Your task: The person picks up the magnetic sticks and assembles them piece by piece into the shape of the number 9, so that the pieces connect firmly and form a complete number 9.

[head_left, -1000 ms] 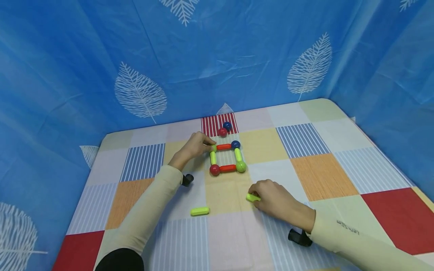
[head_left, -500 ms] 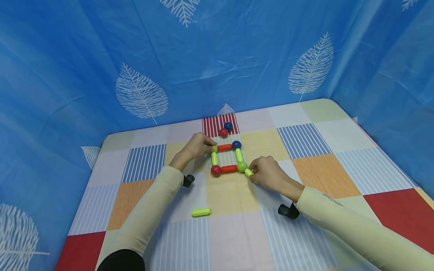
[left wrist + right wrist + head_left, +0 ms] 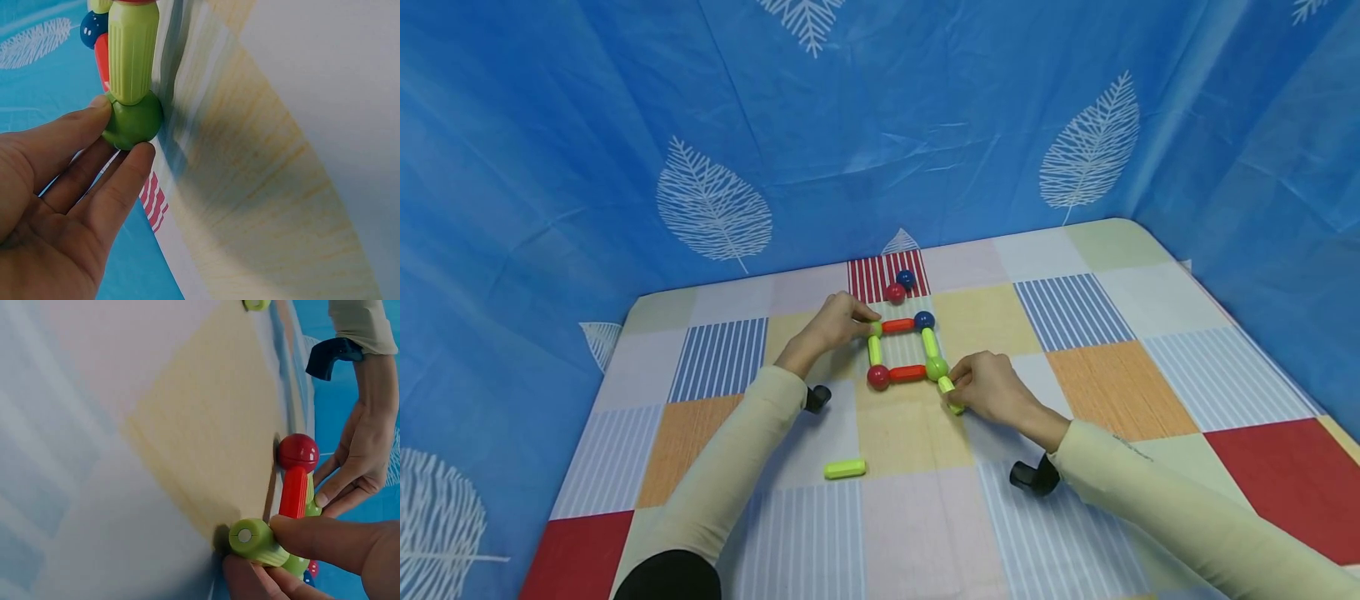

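rod point(image 3: 255, 542) pinched by the right hand point(image 3: 995, 387) touches the near-right green ball point(image 3: 936, 367) of the square point(image 3: 907, 373) on the table point(image 3: 917, 512), its far-left green ball point(image 3: 133, 124) pinched by the left hand point(image 3: 833, 323), so a sideways shove could skew or unlink the square.
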`<action>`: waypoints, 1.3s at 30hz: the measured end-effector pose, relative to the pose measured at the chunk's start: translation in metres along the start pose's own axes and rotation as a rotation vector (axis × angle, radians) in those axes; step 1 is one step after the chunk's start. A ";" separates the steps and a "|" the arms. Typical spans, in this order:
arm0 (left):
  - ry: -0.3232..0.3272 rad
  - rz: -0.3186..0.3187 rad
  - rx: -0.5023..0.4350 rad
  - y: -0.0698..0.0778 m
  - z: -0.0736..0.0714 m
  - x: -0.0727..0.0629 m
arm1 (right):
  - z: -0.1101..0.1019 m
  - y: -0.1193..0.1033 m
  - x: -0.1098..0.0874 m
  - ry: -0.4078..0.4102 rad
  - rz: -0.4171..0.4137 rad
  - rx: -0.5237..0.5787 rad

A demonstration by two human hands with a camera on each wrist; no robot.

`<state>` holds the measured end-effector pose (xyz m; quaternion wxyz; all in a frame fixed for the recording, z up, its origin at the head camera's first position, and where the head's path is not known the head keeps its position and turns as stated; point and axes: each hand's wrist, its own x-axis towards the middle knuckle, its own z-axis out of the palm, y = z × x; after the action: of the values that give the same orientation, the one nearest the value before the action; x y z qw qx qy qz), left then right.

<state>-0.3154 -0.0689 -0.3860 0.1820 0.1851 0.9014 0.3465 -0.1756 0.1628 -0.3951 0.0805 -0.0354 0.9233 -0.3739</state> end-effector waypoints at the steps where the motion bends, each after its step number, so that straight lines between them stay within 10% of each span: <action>1: 0.001 -0.003 -0.002 0.000 0.000 0.000 | 0.001 0.000 0.000 -0.001 0.011 0.009; 13: 0.003 0.005 0.012 0.000 0.001 0.002 | 0.003 0.002 -0.003 -0.087 0.219 0.374; 39: 0.002 -0.004 0.010 0.000 0.000 0.000 | 0.006 0.001 -0.003 -0.106 0.261 0.427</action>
<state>-0.3155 -0.0682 -0.3862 0.1809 0.1840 0.9037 0.3416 -0.1719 0.1598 -0.4000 0.1823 0.0824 0.8147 -0.5443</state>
